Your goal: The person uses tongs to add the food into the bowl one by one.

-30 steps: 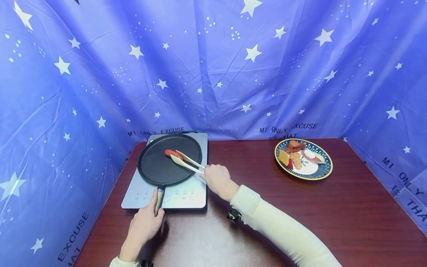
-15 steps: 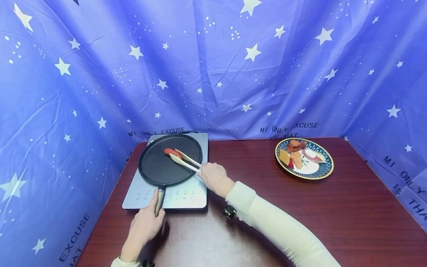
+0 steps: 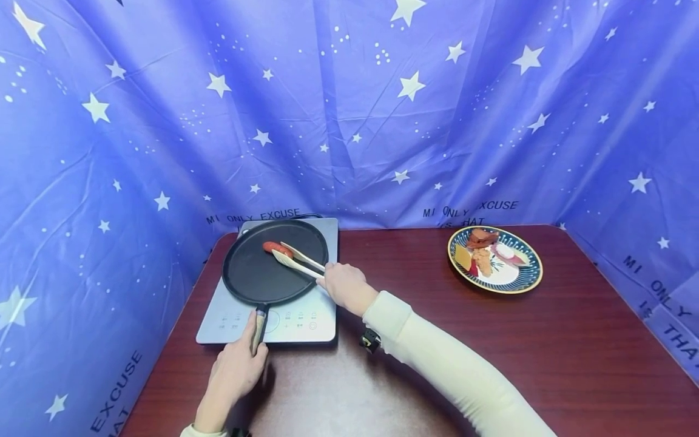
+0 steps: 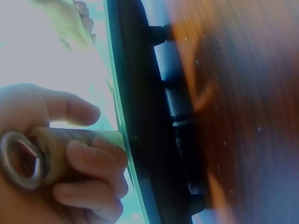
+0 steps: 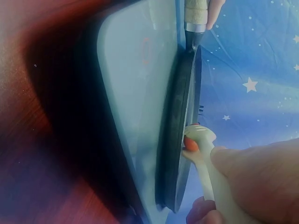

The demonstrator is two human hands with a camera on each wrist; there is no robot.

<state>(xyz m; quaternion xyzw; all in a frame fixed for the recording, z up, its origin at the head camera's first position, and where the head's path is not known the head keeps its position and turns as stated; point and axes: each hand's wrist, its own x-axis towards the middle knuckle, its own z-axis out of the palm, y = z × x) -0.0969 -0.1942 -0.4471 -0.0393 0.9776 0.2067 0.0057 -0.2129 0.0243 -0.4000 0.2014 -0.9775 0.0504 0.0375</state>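
Note:
A flat black frying pan [image 3: 262, 273] sits on a silver induction cooktop [image 3: 218, 318]. My left hand [image 3: 235, 367] grips its wooden handle [image 4: 60, 154], fingers curled round it in the left wrist view, with a metal ring at the end. My right hand [image 3: 346, 286] holds pale tongs [image 3: 299, 265], reaching over the pan's right rim. Between the tongs' tips is a red sausage [image 3: 271, 247], close over the pan's surface. In the right wrist view the tongs [image 5: 205, 161] come in over the rim, and the sausage [image 5: 190, 143] is partly hidden behind their tip.
At the back right of the dark red wooden table [image 3: 415, 267] stands a patterned plate [image 3: 532, 282] bearing several pieces of food. Blue star-printed curtains [image 3: 349, 121] close off the back and both sides.
My right hand and the tongs have moved slightly left, and the sausage has shifted left over the pan with them. My left hand keeps its grip on the handle.

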